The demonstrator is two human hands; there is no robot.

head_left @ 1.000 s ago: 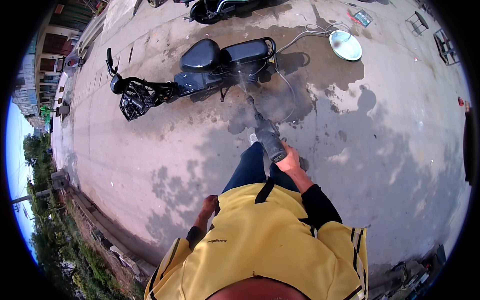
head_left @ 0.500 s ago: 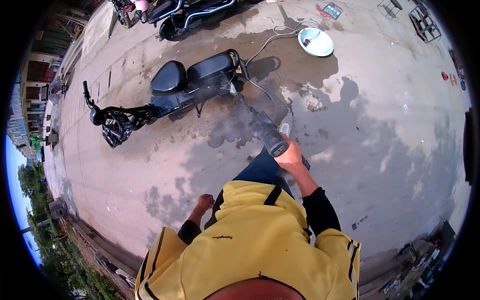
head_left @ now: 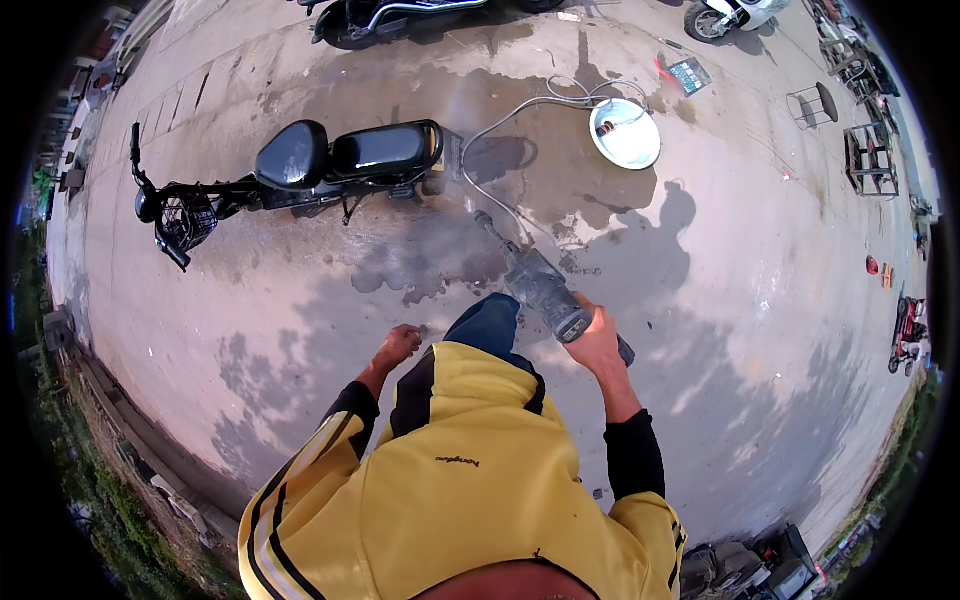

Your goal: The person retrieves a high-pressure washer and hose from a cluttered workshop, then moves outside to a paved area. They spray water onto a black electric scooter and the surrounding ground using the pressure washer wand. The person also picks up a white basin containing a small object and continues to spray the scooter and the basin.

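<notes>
My right hand [head_left: 597,340] is wrapped round the grip of a dark grey cordless pressure washer gun [head_left: 550,300]. Its nozzle [head_left: 484,219] points away and to the left, at the rear of a black electric scooter [head_left: 380,148]. Pale spray hangs in front of the nozzle and over the scooter's tail. The scooter stands on its side stand, with its wire basket [head_left: 186,215] and handlebar to the left. My left hand [head_left: 402,343] hangs beside my leg with curled fingers; whatever they may hold is hidden.
A hose [head_left: 477,150] runs from near the gun to a pale basin [head_left: 640,160] on wet concrete. Farther off are a second dark scooter [head_left: 350,28], a white one [head_left: 738,15], a stool [head_left: 815,105] and a metal frame [head_left: 870,165].
My view has shifted, and the black scooter sits farther left in it. The gun's nozzle has drawn back from the scooter's rear. My left hand has swung forward and away from my body.
</notes>
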